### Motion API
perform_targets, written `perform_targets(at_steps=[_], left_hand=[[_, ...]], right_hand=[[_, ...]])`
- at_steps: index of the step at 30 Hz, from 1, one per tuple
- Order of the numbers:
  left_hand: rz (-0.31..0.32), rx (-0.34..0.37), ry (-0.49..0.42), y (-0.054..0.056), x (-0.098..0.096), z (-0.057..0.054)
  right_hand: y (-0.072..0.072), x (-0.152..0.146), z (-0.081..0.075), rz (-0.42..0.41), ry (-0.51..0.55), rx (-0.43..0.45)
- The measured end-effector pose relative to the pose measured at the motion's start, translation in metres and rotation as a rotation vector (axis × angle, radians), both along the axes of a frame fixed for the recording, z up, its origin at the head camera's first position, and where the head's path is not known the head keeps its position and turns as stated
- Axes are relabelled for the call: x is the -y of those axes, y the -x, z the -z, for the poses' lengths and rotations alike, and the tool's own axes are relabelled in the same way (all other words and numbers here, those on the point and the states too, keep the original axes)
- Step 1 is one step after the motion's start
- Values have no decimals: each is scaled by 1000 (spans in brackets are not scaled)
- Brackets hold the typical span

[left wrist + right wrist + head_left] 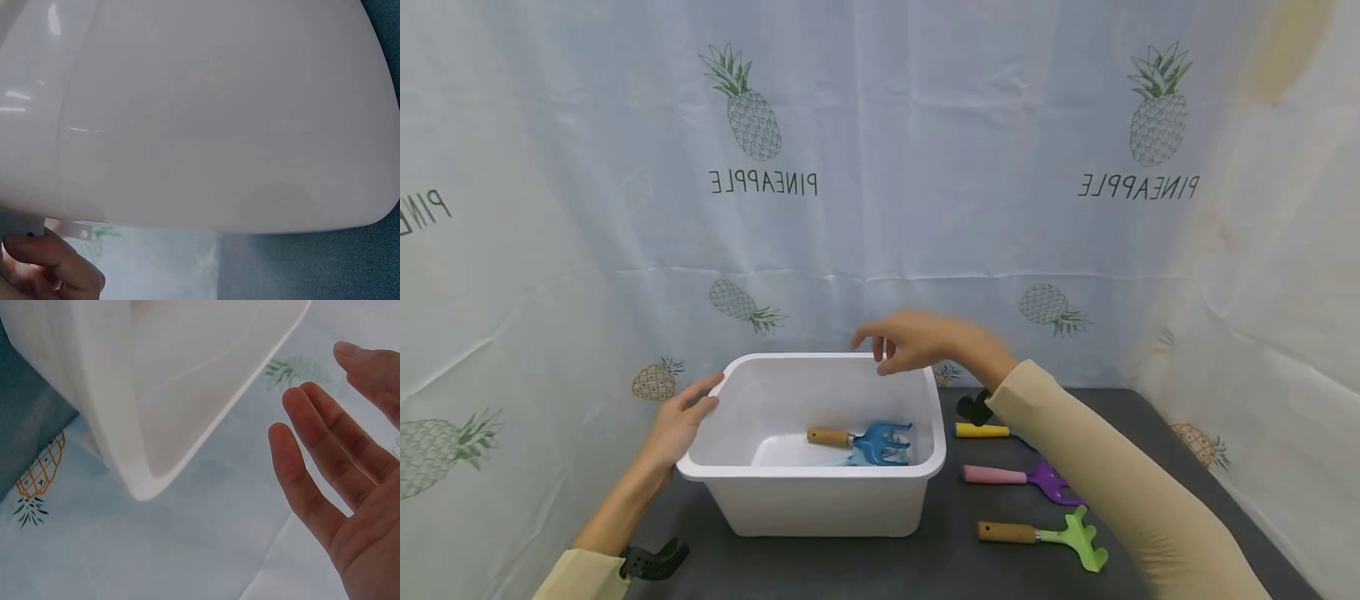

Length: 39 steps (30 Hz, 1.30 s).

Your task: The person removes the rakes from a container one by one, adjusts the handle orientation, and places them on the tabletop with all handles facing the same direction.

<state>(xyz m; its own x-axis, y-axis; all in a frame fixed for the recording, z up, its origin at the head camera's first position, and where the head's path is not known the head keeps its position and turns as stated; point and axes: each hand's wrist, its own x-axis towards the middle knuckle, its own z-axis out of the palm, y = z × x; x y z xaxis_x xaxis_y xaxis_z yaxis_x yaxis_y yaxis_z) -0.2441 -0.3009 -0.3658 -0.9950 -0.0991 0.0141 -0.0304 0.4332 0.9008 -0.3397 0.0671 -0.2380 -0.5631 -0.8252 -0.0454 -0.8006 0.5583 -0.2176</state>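
Observation:
In the head view, my left hand grips the left rim of a white plastic tub. The left wrist view shows curled fingers at the tub's edge, partly cut off by the frame. Above the tub's back right corner hovers my right hand, its fingers spread and holding nothing; the right wrist view also shows this hand apart from the rim. Inside the tub lies a blue garden hand fork with a wooden handle, and something blue lies partly hidden beneath it.
Right of the tub, on the dark table, lie a yellow-handled tool, a purple hand fork with a pink handle, and a green hand rake with a wooden handle. My right sleeve covers part of them. A pineapple-print curtain hangs behind.

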Motion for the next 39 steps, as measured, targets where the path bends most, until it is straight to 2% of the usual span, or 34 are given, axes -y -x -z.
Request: perform_targets(at_steps=[10, 19, 25, 34, 39], left_hand=[[-5, 9, 22, -1, 1, 1], [10, -6, 8, 3, -1, 1], [-6, -6, 26, -1, 0, 1], [-2, -8, 21, -1, 3, 0], [-4, -6, 7, -1, 1, 1]], right_hand=[[19, 33, 16, 2, -16, 57], [30, 50, 32, 87, -31, 140], [33, 65, 46, 98, -58, 193], [35, 82, 67, 116, -62, 302], [36, 85, 83, 151, -48, 439]])
